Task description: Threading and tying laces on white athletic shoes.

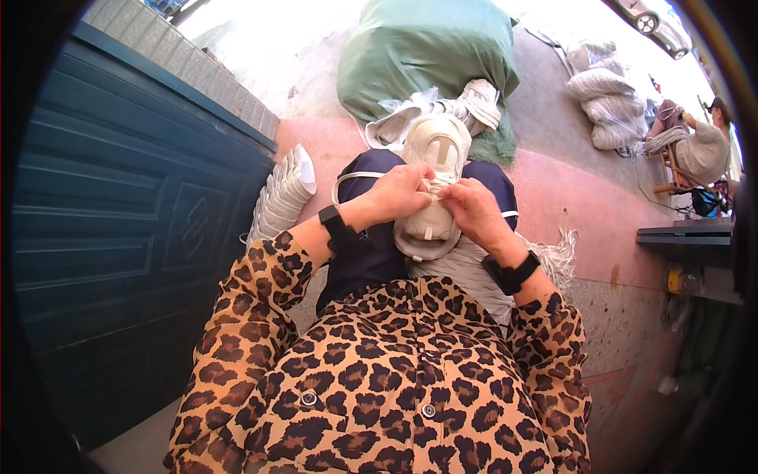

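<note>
A beige sneaker (437, 150) rests on my lap, toe pointing away from me. My left hand (399, 192) and my right hand (472, 207) meet over its middle, fingers pinched on the pale lace (433, 189) at the eyelets. Each wrist carries a black band. A thin white loop of lace or cord (347, 180) curves out to the left of my left hand. Under my right forearm lies a bundle of whitish laces (553, 257) with frayed ends.
A stack of white insoles or soles (284, 197) leans by the blue metal door (118, 221) on the left. Ahead lie more pale shoes (474, 103) and a big green sack (426, 47). Another person (703, 146) sits at the far right beside white bundles (608, 103).
</note>
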A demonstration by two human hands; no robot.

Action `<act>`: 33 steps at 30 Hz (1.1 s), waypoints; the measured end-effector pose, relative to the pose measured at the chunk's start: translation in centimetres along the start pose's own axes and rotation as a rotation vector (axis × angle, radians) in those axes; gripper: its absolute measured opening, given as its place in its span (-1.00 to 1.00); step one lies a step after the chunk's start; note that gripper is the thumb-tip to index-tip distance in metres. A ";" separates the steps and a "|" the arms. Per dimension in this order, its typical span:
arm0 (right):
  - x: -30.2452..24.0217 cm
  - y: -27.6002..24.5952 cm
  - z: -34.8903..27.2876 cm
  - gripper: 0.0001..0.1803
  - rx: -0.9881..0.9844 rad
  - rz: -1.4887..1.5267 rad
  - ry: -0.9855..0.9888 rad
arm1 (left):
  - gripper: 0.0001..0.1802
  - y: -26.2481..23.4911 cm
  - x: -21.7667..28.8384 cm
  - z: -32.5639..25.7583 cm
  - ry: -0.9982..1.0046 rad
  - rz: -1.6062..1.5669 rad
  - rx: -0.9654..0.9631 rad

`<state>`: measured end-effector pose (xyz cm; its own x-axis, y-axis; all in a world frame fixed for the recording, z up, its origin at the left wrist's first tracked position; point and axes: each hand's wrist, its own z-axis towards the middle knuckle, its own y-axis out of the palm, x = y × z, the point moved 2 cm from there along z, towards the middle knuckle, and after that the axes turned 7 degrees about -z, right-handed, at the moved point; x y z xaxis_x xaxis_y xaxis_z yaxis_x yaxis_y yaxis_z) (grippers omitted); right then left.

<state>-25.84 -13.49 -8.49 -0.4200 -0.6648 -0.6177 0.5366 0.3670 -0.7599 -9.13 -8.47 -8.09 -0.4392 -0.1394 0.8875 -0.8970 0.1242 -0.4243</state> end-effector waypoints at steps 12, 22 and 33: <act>-1.8 -3.0 0.0 -0.81 -0.095 0.714 0.243 | -0.80 1.1 1.9 -2.6 0.282 0.372 0.268; -2.0 0.7 -0.5 -0.92 0.020 -0.113 0.175 | -0.80 2.8 1.6 -7.0 0.329 0.416 0.253; -2.4 1.3 -0.2 -0.89 0.023 -0.178 0.114 | -0.88 3.0 2.4 -7.1 0.318 0.343 0.215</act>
<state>-24.26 -11.34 -8.08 -0.5893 -0.6395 -0.4937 0.4623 0.2343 -0.8552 -12.52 -1.43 -5.97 -0.7024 0.1841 0.6875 -0.7092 -0.0996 -0.6979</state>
